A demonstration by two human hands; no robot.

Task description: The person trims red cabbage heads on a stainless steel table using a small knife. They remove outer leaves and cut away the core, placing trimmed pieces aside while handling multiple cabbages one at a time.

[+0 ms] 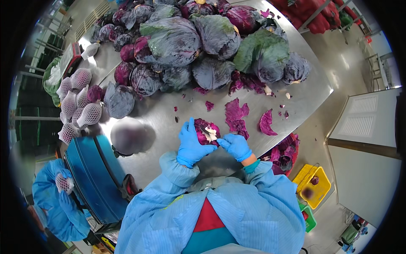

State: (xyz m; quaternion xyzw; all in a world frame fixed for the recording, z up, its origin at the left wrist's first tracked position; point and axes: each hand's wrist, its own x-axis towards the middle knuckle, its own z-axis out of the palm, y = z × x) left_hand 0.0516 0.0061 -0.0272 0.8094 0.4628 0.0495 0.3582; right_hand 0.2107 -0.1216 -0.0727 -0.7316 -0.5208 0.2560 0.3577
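Observation:
My left hand point(192, 144), in a blue glove, holds a small red cabbage point(203, 129) with its pale cut stem end turned up. At that stem, a dark knife blade point(204, 129) lies across the cabbage. My right hand point(235, 146), gloved in blue too, is closed beside the cabbage's right edge, apparently around the knife's handle, which the fingers hide. Torn purple cabbage leaves point(236, 116) lie on the steel table point(165, 114) just right of the hands. Beyond them is a large heap of red cabbages point(174, 41) with dark outer leaves.
Cabbages in white foam nets point(90, 113) are piled at the left, near a scale point(70, 59). A blue machine point(95, 177) stands left, with a co-worker point(60, 203) behind it. A red basket of leaves point(284, 155) and a yellow basket point(318, 187) are at the right.

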